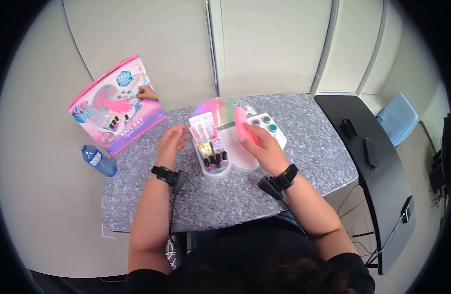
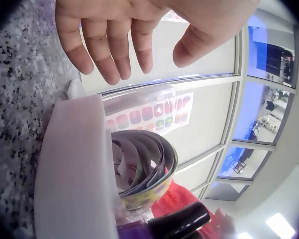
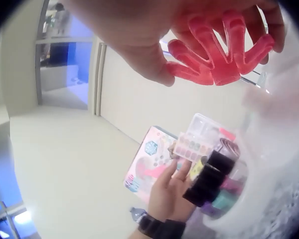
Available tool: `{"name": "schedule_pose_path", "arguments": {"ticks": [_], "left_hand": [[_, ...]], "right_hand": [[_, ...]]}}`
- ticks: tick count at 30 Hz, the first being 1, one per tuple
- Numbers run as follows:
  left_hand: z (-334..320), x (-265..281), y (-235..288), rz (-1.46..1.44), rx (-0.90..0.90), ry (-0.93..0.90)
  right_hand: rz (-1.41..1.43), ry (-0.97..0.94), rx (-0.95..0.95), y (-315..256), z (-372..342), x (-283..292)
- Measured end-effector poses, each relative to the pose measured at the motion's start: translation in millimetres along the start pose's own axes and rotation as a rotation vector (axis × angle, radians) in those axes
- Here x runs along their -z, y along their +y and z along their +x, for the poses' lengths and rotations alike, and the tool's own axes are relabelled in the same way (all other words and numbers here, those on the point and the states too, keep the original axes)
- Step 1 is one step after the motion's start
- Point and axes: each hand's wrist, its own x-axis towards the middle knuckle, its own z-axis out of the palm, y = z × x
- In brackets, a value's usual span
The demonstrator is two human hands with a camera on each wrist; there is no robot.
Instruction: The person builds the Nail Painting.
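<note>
My right hand grips a pink plastic model hand with spread fingers, held up over the white nail kit case. My left hand is beside the case's left compartment, its fingers loosely spread and holding nothing. In that compartment stand black-capped nail polish bottles and patterned rolls, one yellow and one purple. Sheets of nail stickers lean behind them, close to the left fingertips. Several glitter pots sit in the case's right part, partly behind the model hand.
At the table's back left stands a Nail Art box, with a water bottle in front of it. A round iridescent panel rises behind the case. To the right, a black side table holds small dark items.
</note>
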Motion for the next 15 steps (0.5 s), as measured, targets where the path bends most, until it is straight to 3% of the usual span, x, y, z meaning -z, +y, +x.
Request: {"name": "schedule_pose_path", "arguments": {"ticks": [2,3,5,15], "left_hand": [[1,-3,0,-0.013,0.025,-0.015],[-1,-5,3,-0.008,0.026,-0.014],[-7,-9,9,-0.005,0.012,-0.037],[-5,-10,3,-0.017,0.021,-0.026]], "right_hand": [[-0.269,0.057,0.058,0,1,-7],[-0.264,0.058,0.057,-5,2,-9],[-0.431,0.048,-0.04,-14,3,-14],[-0.775,-0.025,0.04,-16,3,-26]]}}
